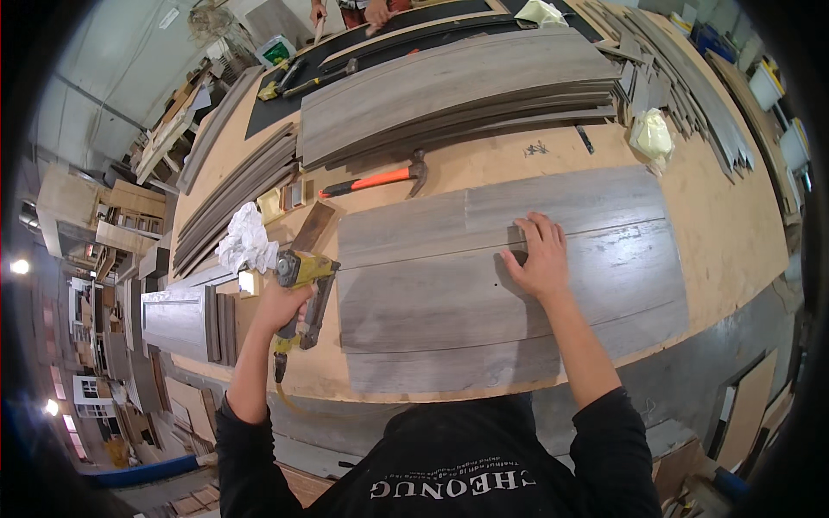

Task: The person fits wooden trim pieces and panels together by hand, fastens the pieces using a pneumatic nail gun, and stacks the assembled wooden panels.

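My left hand (pixel 278 308) is closed round the handle of a yellow and black nail gun (pixel 300 274), held at the left edge of a grey wood-grain panel (pixel 423 293). A hose runs from the gun's base. The panel, made of several boards side by side, lies flat on the worktable. Resting on its middle, near a seam, is my right hand (pixel 544 263), open with the fingers stretched out. Behind the panel lies a claw hammer (pixel 376 181) with an orange and black handle. A short brown wood block (pixel 313 226) and crumpled white paper (pixel 248 239) lie near the gun.
Beyond the hammer rises a stack of grey boards (pixel 458 82), with narrow strips (pixel 237 194) to its left. At the right are more strips (pixel 691 82) and a pale plastic bag (pixel 652 140). Loose nails (pixel 536 149) lie behind the panel. Another person's hand (pixel 377 12) shows at the far edge.
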Motion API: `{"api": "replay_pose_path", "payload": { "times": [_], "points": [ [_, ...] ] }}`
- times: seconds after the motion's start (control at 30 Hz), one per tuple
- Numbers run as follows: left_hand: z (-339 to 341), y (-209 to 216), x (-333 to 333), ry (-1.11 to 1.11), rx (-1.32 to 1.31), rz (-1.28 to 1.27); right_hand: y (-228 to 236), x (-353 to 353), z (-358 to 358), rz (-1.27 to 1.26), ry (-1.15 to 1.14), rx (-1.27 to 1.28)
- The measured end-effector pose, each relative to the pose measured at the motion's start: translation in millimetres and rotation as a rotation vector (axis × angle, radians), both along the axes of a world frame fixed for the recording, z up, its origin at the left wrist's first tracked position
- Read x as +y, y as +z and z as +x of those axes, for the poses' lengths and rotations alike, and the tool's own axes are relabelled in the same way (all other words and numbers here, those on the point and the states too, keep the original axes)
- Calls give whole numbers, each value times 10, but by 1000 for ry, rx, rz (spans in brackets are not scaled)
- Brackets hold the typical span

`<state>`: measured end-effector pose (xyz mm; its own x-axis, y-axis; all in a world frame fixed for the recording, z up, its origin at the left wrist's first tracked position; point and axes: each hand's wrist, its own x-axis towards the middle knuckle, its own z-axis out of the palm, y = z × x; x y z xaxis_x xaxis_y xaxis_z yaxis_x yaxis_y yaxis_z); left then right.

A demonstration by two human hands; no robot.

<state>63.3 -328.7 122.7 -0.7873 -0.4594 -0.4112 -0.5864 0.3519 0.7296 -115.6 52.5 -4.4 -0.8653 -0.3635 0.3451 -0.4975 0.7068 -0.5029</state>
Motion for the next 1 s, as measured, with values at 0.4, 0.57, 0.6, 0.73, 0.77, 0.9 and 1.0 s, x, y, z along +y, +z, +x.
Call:
{"api": "replay_pose_path", "payload": {
  "times": [0.4,0.57,0.6,0.73,0.77,0.9,1.0],
  "points": [
    [-64,-156,-82,61,-97,12,27,-10,-1,-37,7,6],
    [-50,-186,-127,-23,-94,-40,42,-9,8,-40,8,2],
    [-55,-183,-132,-29,-91,-42,20,-6,12,-20,-2,-5],
    [-103,-145,-127,45,-46,18,15,7,-3,23,-1,-38],
    [-127,-133,-114,68,-44,15,1,21,4,24,-6,-39],
    [-205,-124,-75,64,-57,11,11,2,-8,14,-5,-51],
    [-199,-184,-134,46,-103,-32,16,-7,-12,6,-3,-62]
  ]
}}
